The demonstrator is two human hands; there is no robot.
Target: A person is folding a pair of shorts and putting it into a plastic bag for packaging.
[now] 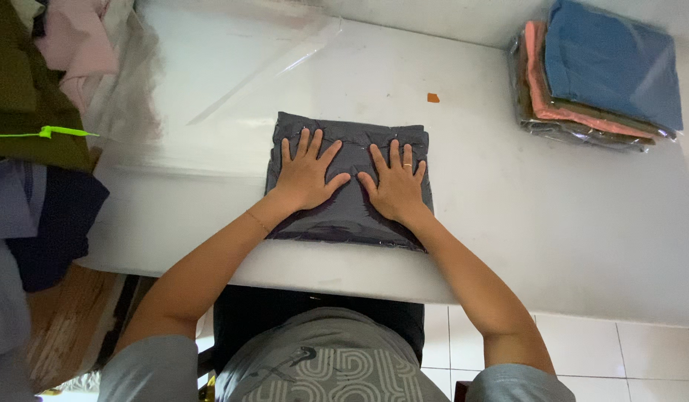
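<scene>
A folded dark grey garment in a clear plastic bag [352, 141] lies on the white table [545, 216] in front of me. My left hand [306, 175] rests flat on its left half, fingers spread. My right hand [395, 184] presses flat on its right half, fingers spread, with a ring on one finger. The thumbs of both hands point toward each other and nearly touch. Neither hand holds anything.
A stack of bagged folded garments [601, 71], blue on top with orange and olive below, sits at the far right. Clear plastic sheets [263, 63] lie at the far left of the table. Piled clothes [39, 112] stand off the table's left edge. A small orange scrap [433, 97] lies beyond the garment.
</scene>
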